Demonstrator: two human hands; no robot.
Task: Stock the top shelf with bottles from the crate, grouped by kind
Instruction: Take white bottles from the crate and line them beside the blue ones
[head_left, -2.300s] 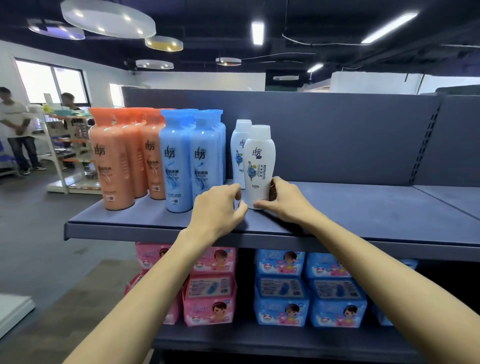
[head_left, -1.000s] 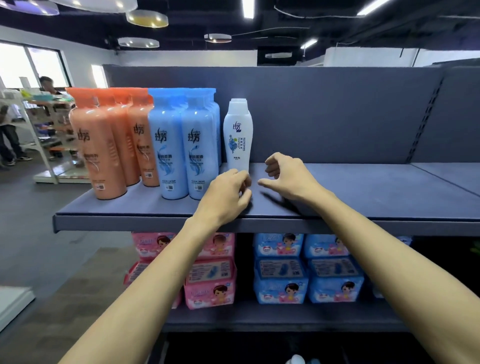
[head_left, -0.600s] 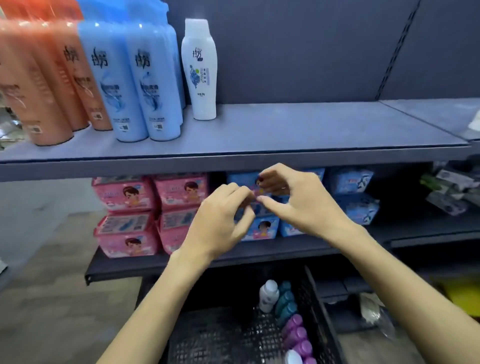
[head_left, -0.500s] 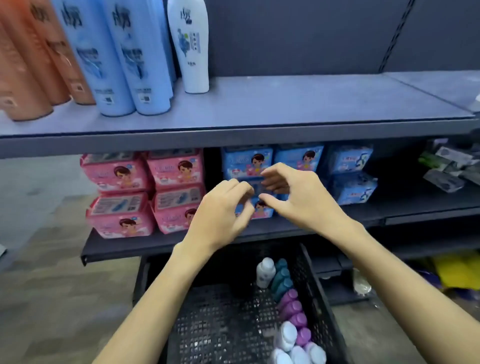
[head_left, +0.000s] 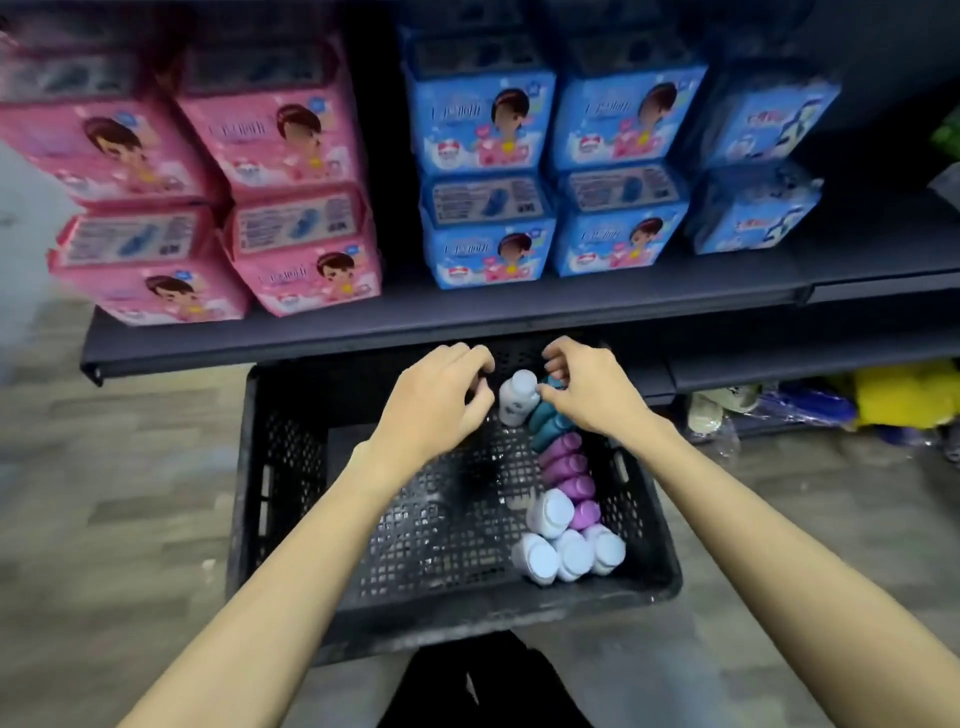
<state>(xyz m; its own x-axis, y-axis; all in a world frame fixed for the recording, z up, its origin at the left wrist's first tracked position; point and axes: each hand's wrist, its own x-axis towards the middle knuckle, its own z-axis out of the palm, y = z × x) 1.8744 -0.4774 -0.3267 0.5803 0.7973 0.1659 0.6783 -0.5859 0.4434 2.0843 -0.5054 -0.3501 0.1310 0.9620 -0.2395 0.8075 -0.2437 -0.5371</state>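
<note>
Head view: black mesh crate (head_left: 280, 467) on the floor below the shelf (head_left: 467, 322). Bottles line its right wall: white bottle (head_left: 517, 397) upright at the far end, then teal bottles (head_left: 548, 423), purple bottles (head_left: 563, 467), and white caps (head_left: 566, 553) nearest. Left hand (head_left: 434, 410) and right hand (head_left: 592, 392) flank the white bottle, fingers half-curled, gripping nothing; contact unclear.

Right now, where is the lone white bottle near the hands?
In the head view, the white bottle sits at the far end of the crate, between the left hand and right hand, beside the teal bottles.
</note>
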